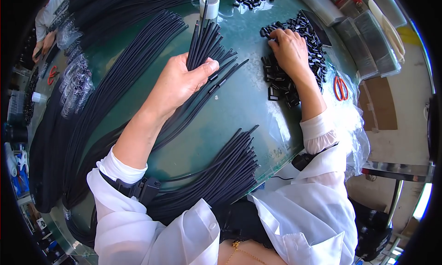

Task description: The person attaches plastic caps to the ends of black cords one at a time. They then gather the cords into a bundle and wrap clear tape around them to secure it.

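My left hand [184,80] is wrapped round a bundle of thin black cords [202,46], and their cut ends stick up past the thumb. A few more black cords [216,87] run loose beside the wrist, some with small sleeves near their ends. Over a heap of small black plastic pieces [317,53], my right hand [291,48] is closed with its fingers bent down. Its fingertips are partly hidden among the pieces, so what they grip cannot be made out.
Black cord bundles lie at the left [124,57] and near edge [230,163] of the green table [230,113]. A white tape roll [210,8] stands at the back. Red-handled scissors [340,87] and clear plastic [352,131] lie right. Another person's hands [45,44] work at far left.
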The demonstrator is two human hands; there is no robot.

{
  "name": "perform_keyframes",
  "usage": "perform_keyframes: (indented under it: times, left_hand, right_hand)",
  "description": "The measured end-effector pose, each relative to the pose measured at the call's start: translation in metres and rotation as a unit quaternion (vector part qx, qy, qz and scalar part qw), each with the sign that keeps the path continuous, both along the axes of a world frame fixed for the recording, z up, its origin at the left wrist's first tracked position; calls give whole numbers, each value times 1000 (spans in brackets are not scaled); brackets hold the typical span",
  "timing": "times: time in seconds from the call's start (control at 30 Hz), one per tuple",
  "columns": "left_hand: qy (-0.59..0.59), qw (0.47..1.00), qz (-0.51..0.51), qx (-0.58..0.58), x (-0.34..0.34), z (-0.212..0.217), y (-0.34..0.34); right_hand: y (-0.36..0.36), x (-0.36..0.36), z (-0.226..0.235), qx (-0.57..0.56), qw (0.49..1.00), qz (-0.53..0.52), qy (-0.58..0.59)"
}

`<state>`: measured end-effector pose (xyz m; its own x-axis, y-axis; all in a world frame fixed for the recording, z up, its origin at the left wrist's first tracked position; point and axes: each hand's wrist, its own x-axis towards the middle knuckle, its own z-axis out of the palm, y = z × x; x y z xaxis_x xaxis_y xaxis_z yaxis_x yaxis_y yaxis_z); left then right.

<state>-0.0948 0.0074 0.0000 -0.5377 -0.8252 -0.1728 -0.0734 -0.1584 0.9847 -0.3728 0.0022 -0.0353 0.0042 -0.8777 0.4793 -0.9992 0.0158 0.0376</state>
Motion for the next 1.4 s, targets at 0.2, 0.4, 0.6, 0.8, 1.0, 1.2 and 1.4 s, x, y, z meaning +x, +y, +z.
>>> perform_keyframes:
  times: [0.2, 0.4, 0.6, 0.8, 1.0, 1.2, 1.4]
  left_hand:
    - [10, 1000, -6, 1, 1, -3, -2]
    - [2, 1000, 5, -5, -2, -1, 1]
    - [5, 1000, 12, 2, -1, -5, -1]
    - [11, 999, 19, -38, -3, -11, -2]
    - [1, 999, 37, -5, -3, -6, -1]
    - [6, 999, 32, -36, -5, -12, -1]
    - [13, 995, 24, -96, -5, -15, -1]
  right_hand:
    - [1, 1, 3, 48, 998, -26, 6]
    - [6, 11, 13, 26, 999, 18, 11]
    - [20, 55, 28, 192, 707, 171, -659]
    - [23, 67, 20, 240, 632, 169, -717]
    - [22, 66, 21, 186, 618, 178, -743]
    - [25, 67, 21, 190, 610, 190, -746]
    - [26, 68, 23, 236, 635, 198, -708]
